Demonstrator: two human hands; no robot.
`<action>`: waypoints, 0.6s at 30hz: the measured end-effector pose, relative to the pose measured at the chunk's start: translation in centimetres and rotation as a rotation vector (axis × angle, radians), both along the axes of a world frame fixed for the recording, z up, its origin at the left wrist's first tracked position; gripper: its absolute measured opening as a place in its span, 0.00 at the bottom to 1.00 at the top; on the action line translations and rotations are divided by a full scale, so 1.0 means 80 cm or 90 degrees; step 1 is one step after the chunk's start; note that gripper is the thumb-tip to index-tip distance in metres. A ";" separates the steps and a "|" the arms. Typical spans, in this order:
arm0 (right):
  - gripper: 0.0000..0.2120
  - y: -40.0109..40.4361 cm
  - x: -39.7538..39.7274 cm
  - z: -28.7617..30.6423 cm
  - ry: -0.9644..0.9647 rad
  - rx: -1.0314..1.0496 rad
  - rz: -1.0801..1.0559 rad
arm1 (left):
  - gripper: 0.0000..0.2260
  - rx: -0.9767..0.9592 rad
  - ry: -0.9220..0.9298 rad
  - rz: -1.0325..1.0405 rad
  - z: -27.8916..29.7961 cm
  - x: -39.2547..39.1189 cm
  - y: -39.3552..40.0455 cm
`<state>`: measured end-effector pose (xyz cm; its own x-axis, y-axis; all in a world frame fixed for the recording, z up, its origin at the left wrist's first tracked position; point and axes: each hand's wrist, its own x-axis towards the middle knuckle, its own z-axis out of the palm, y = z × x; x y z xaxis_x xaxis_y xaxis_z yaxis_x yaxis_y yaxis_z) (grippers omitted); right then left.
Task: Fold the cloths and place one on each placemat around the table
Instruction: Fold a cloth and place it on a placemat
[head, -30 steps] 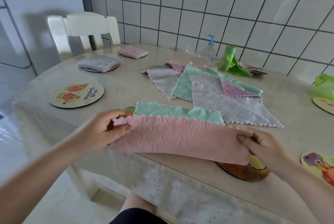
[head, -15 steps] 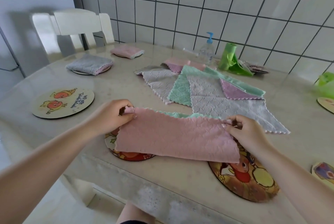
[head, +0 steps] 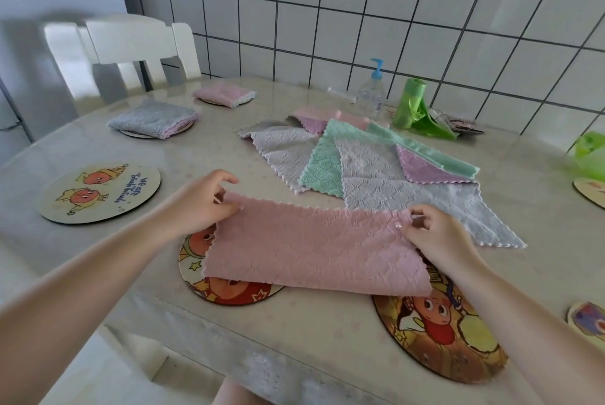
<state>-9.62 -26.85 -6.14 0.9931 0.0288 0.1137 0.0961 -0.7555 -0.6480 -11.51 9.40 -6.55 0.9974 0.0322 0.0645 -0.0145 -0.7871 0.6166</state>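
Note:
A pink cloth (head: 314,247) lies folded in half near the table's front edge, across two round cartoon placemats (head: 229,293) (head: 438,339). My left hand (head: 199,201) pinches its far left corner and my right hand (head: 438,234) pinches its far right corner. Behind it lies a loose pile of grey, green and pink cloths (head: 366,162). A folded grey cloth (head: 154,118) and a folded pink cloth (head: 224,93) each rest on a placemat at the far left. A bare placemat (head: 98,192) with two orange figures sits at the left.
A pump bottle (head: 371,93) and green plastic bags (head: 414,108) stand by the tiled wall. A white chair (head: 131,51) is behind the table at the left. More placemats (head: 589,187) (head: 586,319) show at the right edge, beside another green bag (head: 591,152).
Both hands brought the pink near edge up and over to the far edge, covering the green side. The cloth now lies doubled with only pink showing.

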 end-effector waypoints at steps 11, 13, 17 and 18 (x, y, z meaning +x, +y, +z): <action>0.09 -0.009 -0.017 -0.005 -0.029 0.020 0.057 | 0.10 -0.060 -0.040 -0.033 0.002 -0.030 0.002; 0.12 -0.008 -0.013 -0.006 -0.035 -0.003 0.076 | 0.12 -0.048 -0.044 -0.030 -0.001 -0.026 0.000; 0.14 -0.006 -0.011 -0.009 -0.060 -0.053 0.085 | 0.12 -0.025 -0.065 -0.020 -0.007 -0.021 -0.002; 0.14 -0.006 -0.010 -0.010 -0.060 -0.069 0.087 | 0.12 -0.013 -0.065 -0.022 -0.008 -0.020 -0.003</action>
<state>-10.44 -27.33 -6.94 0.9642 0.1800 0.1948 0.2591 -0.7958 -0.5473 -13.12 9.20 -7.17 0.9862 0.0003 0.1653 -0.1047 -0.7727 0.6261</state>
